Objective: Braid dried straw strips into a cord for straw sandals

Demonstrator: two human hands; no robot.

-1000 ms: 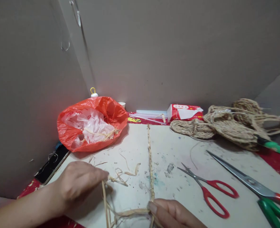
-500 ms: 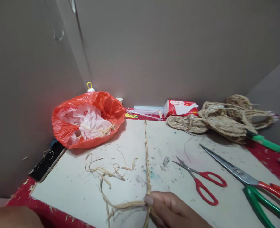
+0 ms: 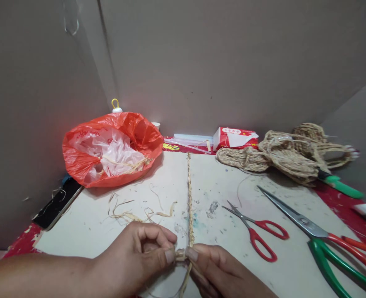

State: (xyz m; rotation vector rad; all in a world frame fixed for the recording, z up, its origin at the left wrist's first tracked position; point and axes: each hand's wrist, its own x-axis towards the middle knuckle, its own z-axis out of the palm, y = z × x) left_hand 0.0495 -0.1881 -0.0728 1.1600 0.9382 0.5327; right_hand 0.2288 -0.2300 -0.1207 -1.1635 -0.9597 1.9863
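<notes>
Pinching the near end of a plaited straw cord point(image 3: 189, 207), the fingers of my right hand point(image 3: 221, 265) press together where the plait meets its loose strands point(image 3: 186, 279), at the near middle of the bench point(image 3: 21, 240). The cord runs straight away from me to the far edge of a pale board point(image 3: 226, 182). My left hand point(image 3: 136, 254) is just left of it, its fingers closed on a short length of strand stretched across to my right thumb. Beyond my left hand lie straw scraps point(image 3: 128, 215); far left, an open red plastic bag point(image 3: 75, 159) sits beside a black phone point(image 3: 58, 205). Right of the cord rest small red-handled scissors point(image 3: 246, 217), then larger shears point(image 3: 303, 221) with green and red handles. Farther off are twine bundles point(image 3: 288, 157) and a red tissue pack point(image 3: 228, 138).
</notes>
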